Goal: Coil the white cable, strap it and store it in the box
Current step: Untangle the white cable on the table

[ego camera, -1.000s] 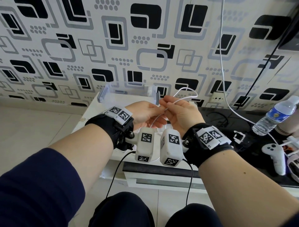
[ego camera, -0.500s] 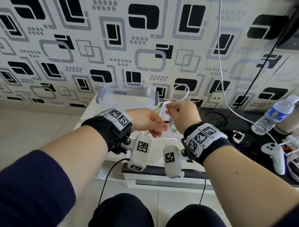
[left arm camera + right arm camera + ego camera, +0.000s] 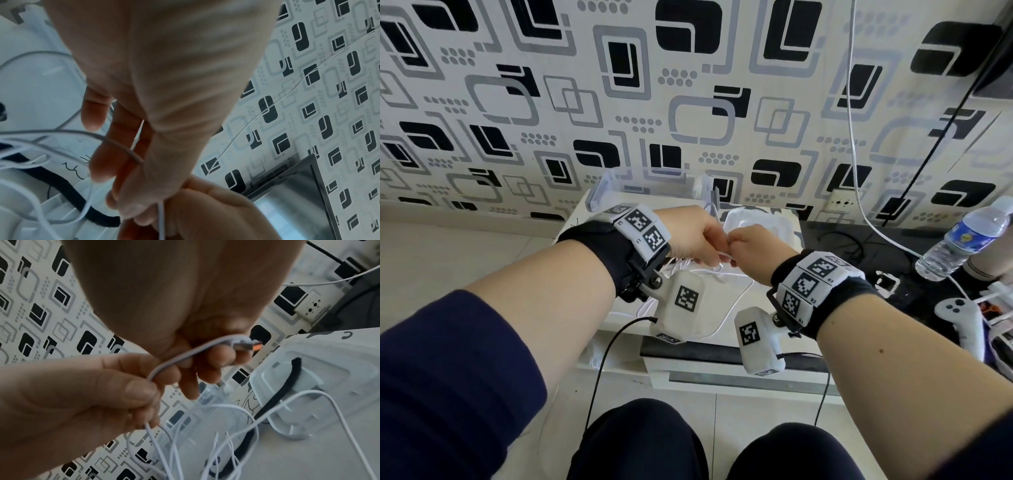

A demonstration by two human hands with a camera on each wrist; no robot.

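At the left of the desk [image 3: 599, 219] your left hand [image 3: 693, 236] pinches the white cable [image 3: 179, 358] between thumb and fingers, and several loose loops hang below it toward the desk. These loops are uneven in size and cross one another. I think they can tangle if you gather more cable without first laying them side by side. The pinch holds only a thin wire, so a small pull from the other side could draw a loop out of your fingers.

Behind your left hand the clear box [image 3: 650, 186] stands open near the wall, with nothing of the cable in it yet.

In the middle, your right hand [image 3: 751, 248] touches the left one, knuckle to knuckle. It is curled around the cable end, and the plug [image 3: 244, 344] with an orange tip sticks out beside the fingers. Bending the wire sharply just behind the plug could damage it.

Further right, the black strap [image 3: 287, 382] lies across the white lid [image 3: 308, 378] on the desk, partly under the hanging loops. You could drag it off when you lift the coil.

The cable itself is thin, white and soft, and it does not keep a round shape by itself.

At the far right another white wire [image 3: 859, 171] hangs along the wall; do not catch it by mistake.
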